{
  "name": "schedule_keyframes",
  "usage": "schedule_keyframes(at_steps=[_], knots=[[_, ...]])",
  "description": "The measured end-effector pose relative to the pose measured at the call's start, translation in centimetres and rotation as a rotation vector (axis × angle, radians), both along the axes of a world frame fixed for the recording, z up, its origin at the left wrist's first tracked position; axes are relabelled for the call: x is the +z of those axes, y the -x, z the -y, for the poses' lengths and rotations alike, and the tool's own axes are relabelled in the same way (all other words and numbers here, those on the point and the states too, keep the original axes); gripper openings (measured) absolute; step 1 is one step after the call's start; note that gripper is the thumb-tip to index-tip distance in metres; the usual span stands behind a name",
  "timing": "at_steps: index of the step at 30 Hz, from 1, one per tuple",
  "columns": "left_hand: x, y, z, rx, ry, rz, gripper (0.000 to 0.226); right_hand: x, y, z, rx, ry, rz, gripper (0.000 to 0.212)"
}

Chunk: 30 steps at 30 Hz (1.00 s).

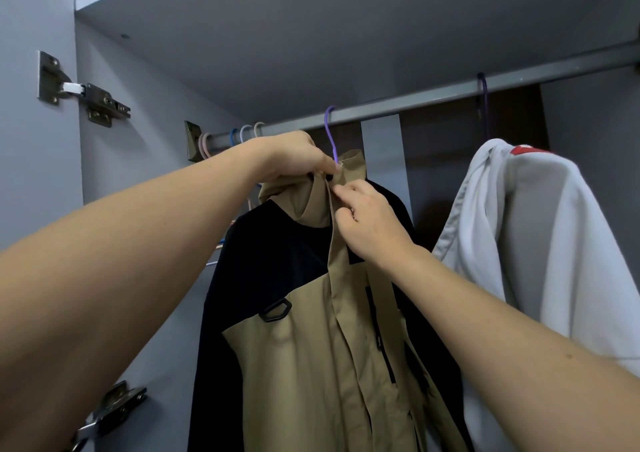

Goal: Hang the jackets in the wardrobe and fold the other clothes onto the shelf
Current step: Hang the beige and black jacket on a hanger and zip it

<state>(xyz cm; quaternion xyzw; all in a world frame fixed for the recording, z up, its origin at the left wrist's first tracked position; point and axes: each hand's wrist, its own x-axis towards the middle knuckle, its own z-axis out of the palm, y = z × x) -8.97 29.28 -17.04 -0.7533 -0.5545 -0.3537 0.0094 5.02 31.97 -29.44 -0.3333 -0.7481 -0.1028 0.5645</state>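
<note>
Two hands are up at the collar of the tan-and-black jacket (311, 347), which already hangs from a purple hanger (330, 133) hooked over the rail (433, 97) inside the wardrobe. The left hand (294, 157) bunches the collar fabric right by the hanger's neck, fingers curled round it. The right hand (367, 223) pinches the front placket just below, by the look of it straightening it or sorting the closure.

Handling-wise, this looks like thin shell fabric: light, soft, a bit slick, creasing wherever it's grabbed. It won't hold any shape by itself, so the collar and shoulders are the sensible places to grip, since the hanger gives support there. Tugging lower down would probably slide it off one shoulder.

A white jacket (540, 237) hangs just to the right on a darker hanger (483, 105), and a few bare hangers (239, 136) sit bunched at the rail's left end.
</note>
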Motion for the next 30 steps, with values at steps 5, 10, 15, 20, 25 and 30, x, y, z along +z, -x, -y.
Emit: schedule_keyframes(at_steps=[5,10,15,20,25,30], knots=[[-0.3,-0.6,-0.2,0.028,-0.025,-0.097,0.022,-0.5,-0.3,-0.4,0.069,0.05,-0.137,0.04],[-0.9,-0.8,-0.4,0.116,-0.133,-0.246,0.03,-0.2,-1.7,-1.1,-0.004,0.114,-0.264,0.04],[-2.1,-0.9,-1.0,0.161,-0.23,-0.266,0.031,-0.4,-1.9,-1.5,0.034,0.21,-0.103,0.061],[-3.2,-1.3,-0.5,0.305,-0.384,-0.357,0.032,-2.0,-1.3,-1.6,0.058,0.257,-0.02,0.071],[-12.8,-0.7,1.8,0.334,-0.94,-0.474,0.041,-8.0,-1.3,-1.0,0.038,0.314,-0.029,0.073],[-22.6,-1.0,2.6,0.289,-0.853,-0.576,0.054,-16.6,-1.1,-0.3,-0.034,0.427,-0.02,0.074]])
